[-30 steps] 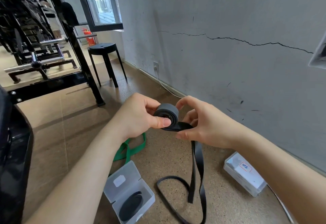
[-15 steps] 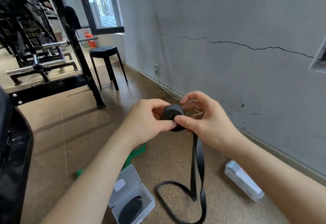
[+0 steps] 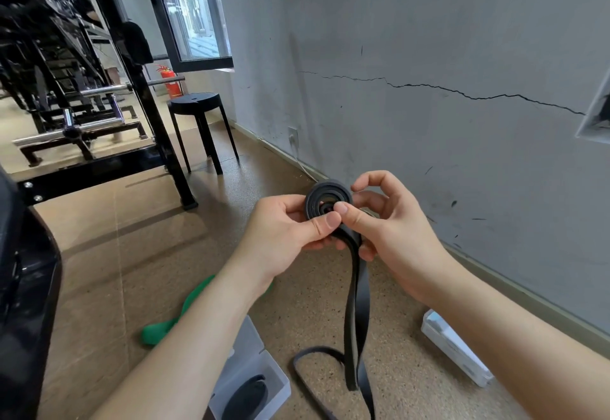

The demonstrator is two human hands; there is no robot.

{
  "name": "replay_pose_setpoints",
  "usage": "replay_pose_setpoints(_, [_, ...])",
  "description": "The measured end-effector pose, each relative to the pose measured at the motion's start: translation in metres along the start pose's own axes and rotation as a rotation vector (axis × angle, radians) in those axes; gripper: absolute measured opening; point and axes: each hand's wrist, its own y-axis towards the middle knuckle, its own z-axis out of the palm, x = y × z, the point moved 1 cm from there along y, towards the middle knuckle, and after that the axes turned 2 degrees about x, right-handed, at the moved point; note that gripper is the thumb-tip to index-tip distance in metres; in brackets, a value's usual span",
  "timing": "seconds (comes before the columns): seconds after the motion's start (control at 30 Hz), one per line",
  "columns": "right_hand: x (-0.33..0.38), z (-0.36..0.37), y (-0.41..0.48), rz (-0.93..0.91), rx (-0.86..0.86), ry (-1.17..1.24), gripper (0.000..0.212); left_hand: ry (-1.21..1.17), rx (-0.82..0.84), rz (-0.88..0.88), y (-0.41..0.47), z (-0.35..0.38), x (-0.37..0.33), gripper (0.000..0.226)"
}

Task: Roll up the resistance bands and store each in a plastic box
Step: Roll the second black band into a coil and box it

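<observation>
Black band roll (image 3: 326, 203) between both hands.

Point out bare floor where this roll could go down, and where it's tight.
Bare floor lies between the hanging black band and the closed box by the wall; more lies between the stool and the green band. Tight: the open box and the band's floor loop lie close together.
</observation>
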Motion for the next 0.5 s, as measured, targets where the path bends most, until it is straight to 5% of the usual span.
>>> replay_pose_setpoints(0.2, [0.001, -0.001, -0.002, 0.015, 0.087, -0.048, 0.028, 0.183, 0.043, 0.025, 0.000, -0.011, -0.005, 0.018])
replay_pose_setpoints(0.37, [0.005, 0.003, -0.005, 0.026, 0.147, -0.066, 0.045, 0.557, 0.038, 0.110, 0.002, -0.019, -0.010, 0.025])
replay_pose_setpoints(0.5, [0.001, 0.004, -0.002, 0.027, 0.139, 0.007, 0.044, 0.448, 0.060, 0.098, -0.001, -0.021, -0.015, 0.025])
